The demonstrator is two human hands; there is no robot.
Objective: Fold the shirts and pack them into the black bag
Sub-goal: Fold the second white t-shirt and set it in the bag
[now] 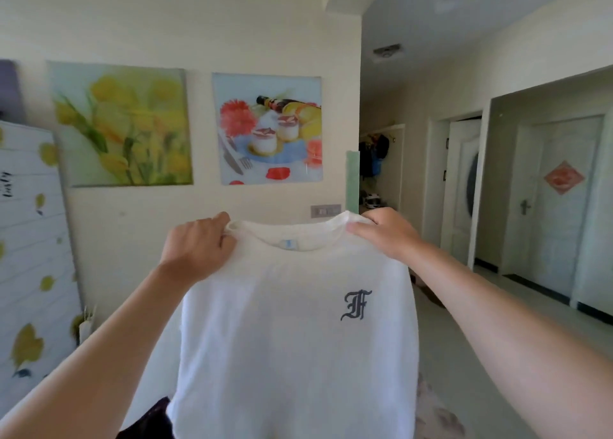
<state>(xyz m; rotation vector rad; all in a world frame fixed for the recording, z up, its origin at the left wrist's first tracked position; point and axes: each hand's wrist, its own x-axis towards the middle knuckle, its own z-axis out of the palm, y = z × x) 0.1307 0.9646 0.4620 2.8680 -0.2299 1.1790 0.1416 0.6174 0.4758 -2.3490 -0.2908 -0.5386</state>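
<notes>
A white shirt [285, 339] with a dark gothic "F" on the chest hangs unfolded in the air in front of me, its front towards me. My left hand [195, 246] pinches its left shoulder beside the collar. My right hand [384, 232] pinches the right shoulder at the same height. The shirt's lower part runs out of the frame at the bottom. A dark object [149, 422] shows at the bottom edge behind the shirt; I cannot tell whether it is the black bag.
A wall with two flower and food pictures [267, 128] stands straight ahead. A patterned white panel [33, 239] is at the left. A hallway with white doors [564, 206] opens to the right, with bare floor [464, 355] there.
</notes>
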